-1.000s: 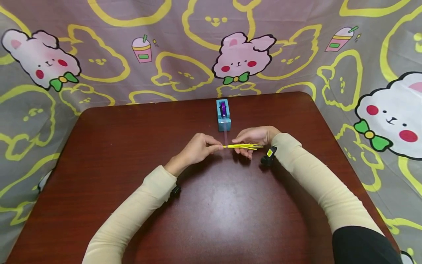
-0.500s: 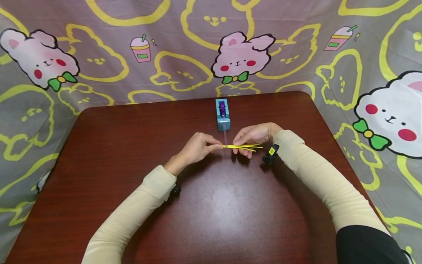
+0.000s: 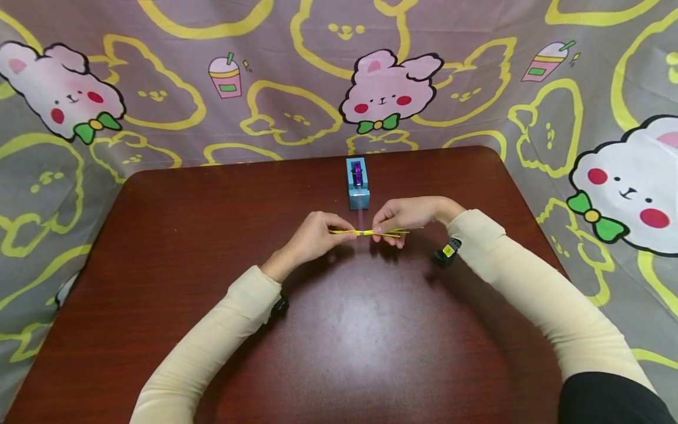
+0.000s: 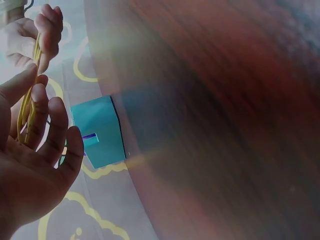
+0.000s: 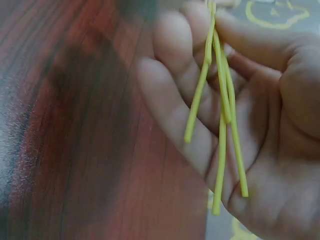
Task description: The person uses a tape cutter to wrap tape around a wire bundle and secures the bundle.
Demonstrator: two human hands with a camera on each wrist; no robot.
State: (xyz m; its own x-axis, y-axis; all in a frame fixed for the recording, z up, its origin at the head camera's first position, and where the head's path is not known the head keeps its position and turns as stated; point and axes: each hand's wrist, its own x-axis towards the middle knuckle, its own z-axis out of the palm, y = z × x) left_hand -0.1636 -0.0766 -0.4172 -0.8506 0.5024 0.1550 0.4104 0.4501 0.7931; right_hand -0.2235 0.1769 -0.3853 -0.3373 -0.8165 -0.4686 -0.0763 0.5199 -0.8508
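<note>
A bundle of thin yellow wires [image 3: 365, 233] stretches between my two hands above the table. My left hand [image 3: 314, 237] pinches it between thumb and fingertips, and some wire lies along the fingers. My right hand [image 3: 406, 213] pinches it a short way to the right with thumb and index finger. In the right wrist view the loose wire ends [image 5: 220, 165] fan out in front of the palm. A strip of clear tape [image 3: 361, 220] runs from the blue tape dispenser [image 3: 359, 200] toward me and meets the bundle between the hands.
The dispenser, with its purple roll [image 3: 357, 174], stands near the far edge of the dark red-brown table [image 3: 212, 206]. Behind and beside the table hangs a cartoon-printed curtain [image 3: 296, 112]. A small black camera [image 3: 447, 252] is strapped at the right wrist.
My right hand's fingers have closed in on the bundle, and its wrist has moved right. Wire now shows left of my left fingertips, where none showed before. The dispenser has stayed put.
</note>
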